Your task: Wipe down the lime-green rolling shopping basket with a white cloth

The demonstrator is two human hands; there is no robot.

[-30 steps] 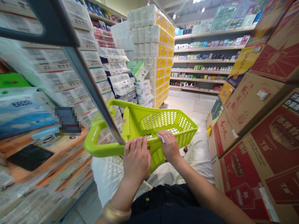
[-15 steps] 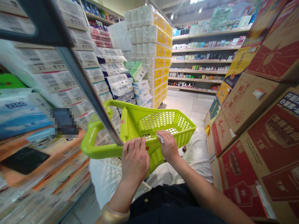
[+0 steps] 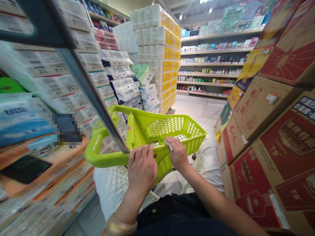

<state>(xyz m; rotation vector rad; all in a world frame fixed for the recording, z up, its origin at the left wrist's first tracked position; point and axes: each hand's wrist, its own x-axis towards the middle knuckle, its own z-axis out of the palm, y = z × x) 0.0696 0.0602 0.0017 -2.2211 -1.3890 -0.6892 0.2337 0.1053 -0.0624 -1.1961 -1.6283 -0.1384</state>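
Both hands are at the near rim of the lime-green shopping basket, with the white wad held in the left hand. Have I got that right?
Not quite: the white wad is in the right hand, not the left hand, as the head view shows. Both hands are indeed at the near rim of the lime-green shopping basket.

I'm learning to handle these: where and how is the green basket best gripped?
Probably the thick rounded loop handle at the left end of the green basket, coming from the left: it juts past the rest, around an open gap.
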